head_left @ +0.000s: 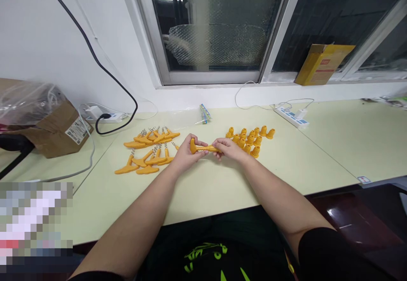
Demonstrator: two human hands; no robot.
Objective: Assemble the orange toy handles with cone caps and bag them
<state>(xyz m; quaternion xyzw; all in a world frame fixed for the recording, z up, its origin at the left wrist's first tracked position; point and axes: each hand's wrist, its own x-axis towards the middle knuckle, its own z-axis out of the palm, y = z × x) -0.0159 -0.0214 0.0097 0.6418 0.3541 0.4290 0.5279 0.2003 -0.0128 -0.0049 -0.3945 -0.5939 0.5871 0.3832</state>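
Observation:
Just above the middle of the table, my left hand (187, 153) is closed round a yellow T-handled corkscrew (193, 146), its shank pointing right. My right hand (229, 148) pinches a yellow cone-shaped cap (213, 148) at the shank's far end; the fingers partly cover it. The corkscrew's metal spiral does not show, and I cannot tell how deep it sits in the cap. Several more yellow corkscrews (156, 159) with bare metal spirals lie in two rows left of my left hand. Beyond my right hand stand several yellow cone-shaped caps (250, 139).
A clear plastic bag (182, 118) with a printed header lies near the wall. Power strips (291, 117) sit at the back, and a black cable (95, 56) loops down on the left. An open cardboard box (60, 124) stands at the left, a yellow carton (322, 65) on the sill.

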